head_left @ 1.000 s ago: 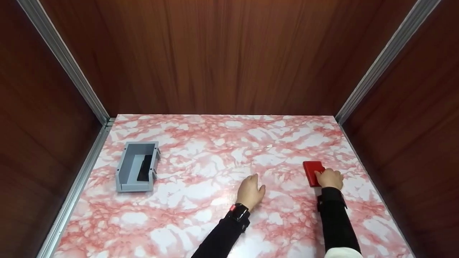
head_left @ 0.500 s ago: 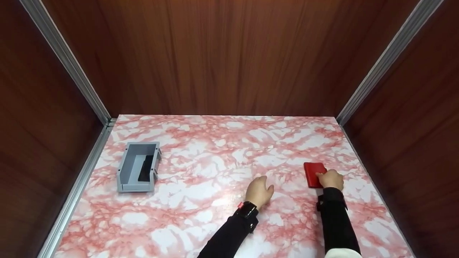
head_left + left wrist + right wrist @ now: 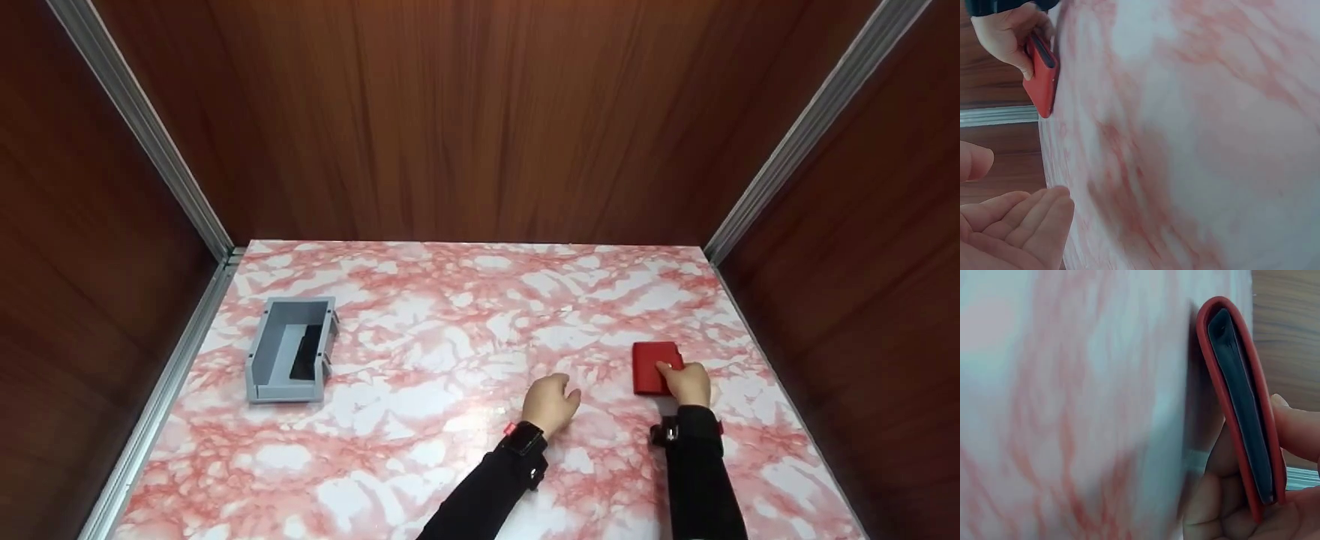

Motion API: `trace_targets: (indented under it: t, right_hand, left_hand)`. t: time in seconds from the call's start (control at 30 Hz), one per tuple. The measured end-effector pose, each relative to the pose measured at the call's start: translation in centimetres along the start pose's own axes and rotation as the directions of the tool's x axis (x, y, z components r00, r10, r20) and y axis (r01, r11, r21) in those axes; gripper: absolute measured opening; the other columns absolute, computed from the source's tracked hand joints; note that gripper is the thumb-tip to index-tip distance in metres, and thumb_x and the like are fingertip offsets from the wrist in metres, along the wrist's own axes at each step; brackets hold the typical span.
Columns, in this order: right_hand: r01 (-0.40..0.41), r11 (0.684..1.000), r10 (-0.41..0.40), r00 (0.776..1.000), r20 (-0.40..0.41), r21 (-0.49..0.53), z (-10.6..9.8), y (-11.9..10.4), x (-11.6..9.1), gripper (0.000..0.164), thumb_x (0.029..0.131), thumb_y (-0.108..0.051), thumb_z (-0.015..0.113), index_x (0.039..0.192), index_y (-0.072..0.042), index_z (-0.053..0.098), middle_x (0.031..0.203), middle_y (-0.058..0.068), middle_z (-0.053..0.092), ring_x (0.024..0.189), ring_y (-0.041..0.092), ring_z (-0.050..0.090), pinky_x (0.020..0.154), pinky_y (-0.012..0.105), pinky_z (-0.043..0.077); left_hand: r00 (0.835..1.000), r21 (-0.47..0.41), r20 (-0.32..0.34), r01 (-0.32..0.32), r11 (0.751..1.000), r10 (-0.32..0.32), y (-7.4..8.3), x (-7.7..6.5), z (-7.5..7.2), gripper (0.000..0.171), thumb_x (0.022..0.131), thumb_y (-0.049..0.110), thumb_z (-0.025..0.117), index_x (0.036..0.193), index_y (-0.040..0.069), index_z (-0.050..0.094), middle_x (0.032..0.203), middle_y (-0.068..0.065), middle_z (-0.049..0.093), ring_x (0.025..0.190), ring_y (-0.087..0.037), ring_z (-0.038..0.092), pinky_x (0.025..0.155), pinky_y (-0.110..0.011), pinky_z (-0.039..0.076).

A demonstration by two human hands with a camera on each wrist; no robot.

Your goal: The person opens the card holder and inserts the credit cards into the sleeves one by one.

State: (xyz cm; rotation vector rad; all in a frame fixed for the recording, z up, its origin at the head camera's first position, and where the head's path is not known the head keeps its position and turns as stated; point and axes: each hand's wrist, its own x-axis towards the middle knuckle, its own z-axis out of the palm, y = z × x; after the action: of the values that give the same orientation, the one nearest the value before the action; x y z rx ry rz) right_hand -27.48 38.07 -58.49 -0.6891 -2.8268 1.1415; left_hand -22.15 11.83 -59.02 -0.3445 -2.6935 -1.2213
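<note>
Pinching a red wallet (image 3: 649, 371), the right hand (image 3: 690, 384) has its thumb on the upper cover and its other fingers beneath. Left of those fingers, the left hand (image 3: 550, 406) is over the tabletop (image 3: 420, 465), its own fingers relaxed, thumb apart. Well left of both hands' fingers sits a gray bin (image 3: 288, 393) containing a black object (image 3: 305, 352).

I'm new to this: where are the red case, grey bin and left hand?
Red case (image 3: 648, 369), head view: broad face.
Grey bin (image 3: 286, 392), head view: front wall.
Left hand (image 3: 547, 406), head view: its back.
</note>
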Motion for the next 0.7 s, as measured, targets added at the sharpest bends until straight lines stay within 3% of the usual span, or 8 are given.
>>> trace_targets:
  t: [0.1,0.17,0.3,0.43,0.53,0.7]
  right_hand:
    - [-0.008,0.998,0.005,0.999,0.038,0.069,0.2,-0.5,-0.6,0.06,0.096,-0.029,0.061,0.121,0.024,0.049,0.113,0.038,0.056,0.103,0.046,0.055,0.09,0.048,0.044]
    - [-0.009,0.993,0.003,0.998,0.055,0.116,0.3,-1.0,-1.1,0.058,0.095,-0.03,0.062,0.118,0.022,0.05,0.105,0.032,0.058,0.097,0.041,0.056,0.084,0.043,0.046]
    - [-0.011,0.975,-0.003,0.998,0.06,0.223,0.5,-2.0,-2.2,0.049,0.094,-0.028,0.066,0.11,0.016,0.051,0.093,0.017,0.059,0.081,0.025,0.057,0.07,0.029,0.045]
    - [-0.006,0.937,-0.023,0.997,0.078,0.349,0.8,-3.1,-3.2,0.044,0.094,-0.023,0.067,0.11,0.014,0.05,0.092,0.013,0.058,0.072,0.011,0.056,0.062,0.021,0.046]
    - [0.01,0.915,-0.052,0.994,0.091,0.404,1.1,-3.8,-4.0,0.042,0.094,-0.02,0.067,0.111,0.014,0.049,0.092,0.012,0.058,0.069,0.007,0.056,0.06,0.02,0.048]
    - [0.031,0.886,-0.09,0.99,0.108,0.462,1.8,-4.9,-5.3,0.041,0.095,-0.016,0.067,0.114,0.015,0.049,0.093,0.012,0.058,0.068,0.007,0.058,0.06,0.021,0.049]
  left_hand:
    - [1.0,-0.069,-0.023,-0.001,0.998,-0.001,0.1,0.2,0.1,0.027,0.085,0.014,0.07,0.066,0.006,0.053,0.061,0.001,0.052,0.054,-0.013,0.045,0.053,-0.025,0.037]
    - [1.0,-0.095,-0.025,0.005,0.995,-0.007,0.1,0.3,0.2,0.032,0.084,0.014,0.071,0.063,0.008,0.048,0.059,0.004,0.047,0.053,-0.01,0.04,0.052,-0.024,0.034]
    - [1.0,-0.12,-0.018,0.023,0.993,-0.025,0.4,0.4,0.2,0.019,0.085,0.016,0.072,0.077,0.0,0.065,0.071,-0.002,0.063,0.064,-0.015,0.059,0.062,-0.025,0.047]
    - [0.998,-0.175,0.015,0.07,0.982,-0.068,0.6,0.5,0.1,0.03,0.088,0.017,0.071,0.105,-0.007,0.07,0.09,-0.013,0.073,0.085,-0.024,0.07,0.077,-0.03,0.054]
    - [0.996,-0.209,0.019,0.089,0.974,-0.087,0.6,0.8,0.0,0.031,0.089,0.018,0.07,0.107,-0.007,0.07,0.092,-0.014,0.073,0.088,-0.024,0.07,0.079,-0.031,0.054]
    - [0.997,-0.214,-0.029,0.058,0.975,-0.066,0.7,1.1,0.0,0.027,0.09,0.019,0.069,0.1,-0.006,0.072,0.085,-0.011,0.073,0.082,-0.023,0.07,0.075,-0.031,0.054]
